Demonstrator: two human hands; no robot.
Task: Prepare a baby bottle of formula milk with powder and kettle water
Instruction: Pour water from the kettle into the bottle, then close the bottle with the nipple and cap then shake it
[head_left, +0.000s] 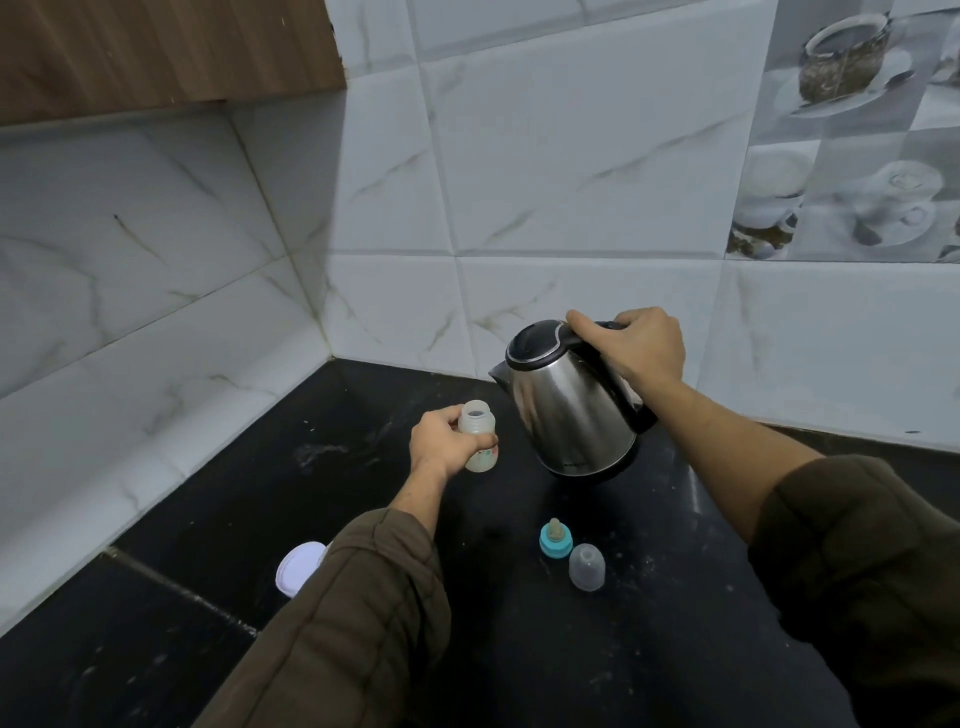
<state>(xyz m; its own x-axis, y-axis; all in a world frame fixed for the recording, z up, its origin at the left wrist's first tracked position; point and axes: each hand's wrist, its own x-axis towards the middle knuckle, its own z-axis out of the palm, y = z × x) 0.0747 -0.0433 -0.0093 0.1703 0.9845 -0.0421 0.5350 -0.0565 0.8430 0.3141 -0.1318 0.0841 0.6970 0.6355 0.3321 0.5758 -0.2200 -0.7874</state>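
My left hand (441, 440) grips a small translucent baby bottle (479, 435) that stands upright and uncapped on the black counter (649, 649). My right hand (636, 343) holds the black handle of a steel kettle (569, 402), lifted and tilted to the left, its spout close to the bottle's right and slightly above its mouth. No water shows between spout and bottle. A teal ring with the teat (556, 539) and a clear dome cap (587, 566) lie on the counter nearer to me.
A white round lid (298, 569) sits on the counter at the left, partly hidden by my left sleeve. White tiled walls meet in a corner behind the bottle. A wooden cabinet (156, 52) hangs at the upper left.
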